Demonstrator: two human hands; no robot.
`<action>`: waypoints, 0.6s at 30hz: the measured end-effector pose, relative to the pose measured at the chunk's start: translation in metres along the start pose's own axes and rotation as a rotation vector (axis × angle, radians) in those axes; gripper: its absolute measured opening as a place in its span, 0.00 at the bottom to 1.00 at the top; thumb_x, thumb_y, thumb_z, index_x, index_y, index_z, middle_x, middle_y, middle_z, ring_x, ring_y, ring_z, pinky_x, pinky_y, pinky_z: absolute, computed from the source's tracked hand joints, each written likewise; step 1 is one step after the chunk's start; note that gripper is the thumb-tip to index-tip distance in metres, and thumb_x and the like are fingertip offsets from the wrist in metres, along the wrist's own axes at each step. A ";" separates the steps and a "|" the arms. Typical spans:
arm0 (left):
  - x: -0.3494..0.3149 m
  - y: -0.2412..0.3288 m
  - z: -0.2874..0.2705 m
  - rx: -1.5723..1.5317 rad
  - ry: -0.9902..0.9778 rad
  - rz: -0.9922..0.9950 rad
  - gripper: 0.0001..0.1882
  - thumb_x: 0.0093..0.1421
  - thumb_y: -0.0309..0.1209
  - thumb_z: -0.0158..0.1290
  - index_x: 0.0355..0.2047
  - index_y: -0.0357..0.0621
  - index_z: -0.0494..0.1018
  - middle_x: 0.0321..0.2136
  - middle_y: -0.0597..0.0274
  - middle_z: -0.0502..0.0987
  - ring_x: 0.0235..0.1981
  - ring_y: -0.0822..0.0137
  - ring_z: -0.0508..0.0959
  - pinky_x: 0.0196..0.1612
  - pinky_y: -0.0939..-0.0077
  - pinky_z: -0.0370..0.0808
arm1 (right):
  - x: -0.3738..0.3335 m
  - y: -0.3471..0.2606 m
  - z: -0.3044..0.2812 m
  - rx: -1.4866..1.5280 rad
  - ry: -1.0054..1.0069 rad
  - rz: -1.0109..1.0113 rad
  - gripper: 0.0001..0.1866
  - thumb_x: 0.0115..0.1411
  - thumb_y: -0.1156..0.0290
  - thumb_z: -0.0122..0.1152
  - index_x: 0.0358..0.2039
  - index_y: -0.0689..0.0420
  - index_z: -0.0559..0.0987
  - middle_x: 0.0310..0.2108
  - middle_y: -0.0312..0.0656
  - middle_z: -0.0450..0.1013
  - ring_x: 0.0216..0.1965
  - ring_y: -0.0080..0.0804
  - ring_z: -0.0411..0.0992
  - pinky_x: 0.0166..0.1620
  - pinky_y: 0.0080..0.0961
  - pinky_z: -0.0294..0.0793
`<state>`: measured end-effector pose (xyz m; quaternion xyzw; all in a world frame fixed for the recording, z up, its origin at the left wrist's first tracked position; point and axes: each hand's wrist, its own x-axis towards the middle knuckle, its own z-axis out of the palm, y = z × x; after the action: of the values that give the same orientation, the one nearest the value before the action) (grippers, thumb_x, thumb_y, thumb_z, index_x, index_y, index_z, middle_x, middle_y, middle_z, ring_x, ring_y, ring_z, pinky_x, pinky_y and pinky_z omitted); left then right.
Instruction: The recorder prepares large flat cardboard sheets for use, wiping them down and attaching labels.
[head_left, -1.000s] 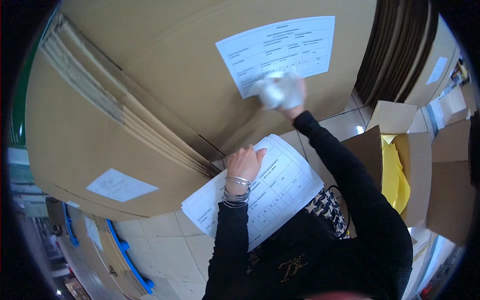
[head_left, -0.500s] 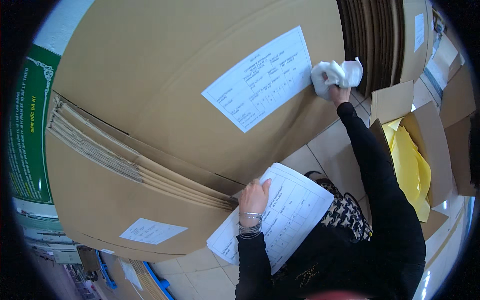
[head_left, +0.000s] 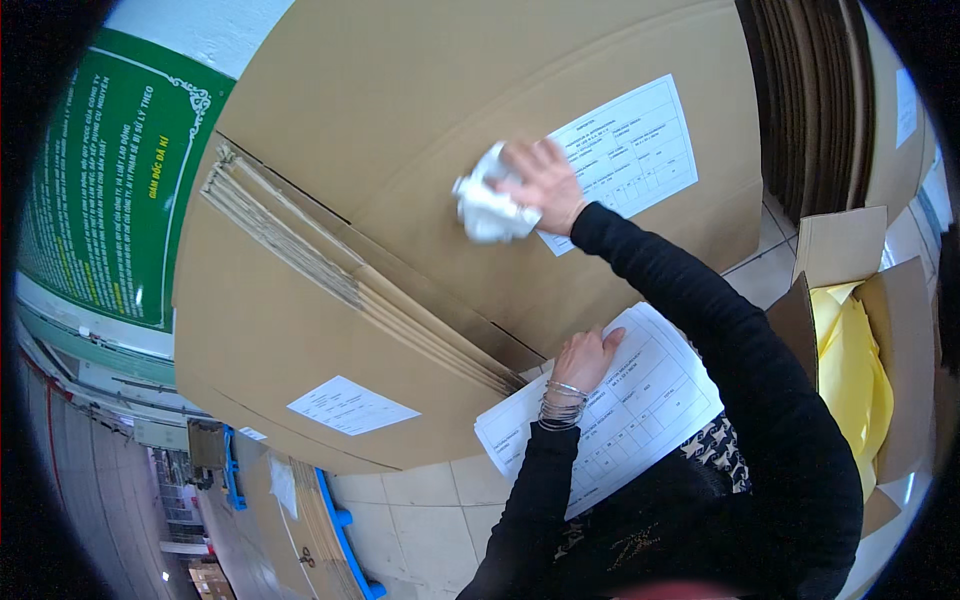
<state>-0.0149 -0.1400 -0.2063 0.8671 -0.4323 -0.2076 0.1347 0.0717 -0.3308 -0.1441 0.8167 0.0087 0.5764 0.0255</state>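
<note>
My right hand (head_left: 548, 188) presses a crumpled white cloth (head_left: 488, 208) on the large brown cardboard (head_left: 420, 110), at the left edge of a white printed label (head_left: 642, 145). Hand and cloth are slightly blurred. A stack of white printed sheets (head_left: 650, 385) lies against my body. My left hand (head_left: 586, 360), with several bracelets at the wrist, grips the stack's upper left edge, the thumb on top and the other fingers partly hidden.
Folded cardboard (head_left: 290, 320) with another white label (head_left: 352, 405) stands nearer on the left. Dark cardboard edges (head_left: 815, 100) rise at the far right. An open box (head_left: 905, 340) holds yellow sheets (head_left: 850, 370). A green sign (head_left: 120, 180) hangs at the left.
My right hand has swept the cloth leftward from the label's right edge to its left edge. My left hand still holds the sheets. The view has shifted, so the surroundings appear farther right.
</note>
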 end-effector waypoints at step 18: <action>-0.031 -0.023 -0.033 0.041 0.018 0.065 0.24 0.60 0.48 0.46 0.36 0.34 0.70 0.38 0.42 0.73 0.44 0.47 0.73 0.46 0.59 0.69 | -0.522 0.024 -0.149 -0.042 -1.413 0.853 0.24 0.42 0.58 0.67 0.41 0.50 0.76 0.48 0.44 0.66 0.51 0.47 0.64 0.54 0.48 0.61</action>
<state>-0.0002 -0.0997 -0.1788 0.8570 -0.4632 -0.1865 0.1276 -0.2436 -0.3733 -0.5841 0.9192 -0.3309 -0.1130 -0.1809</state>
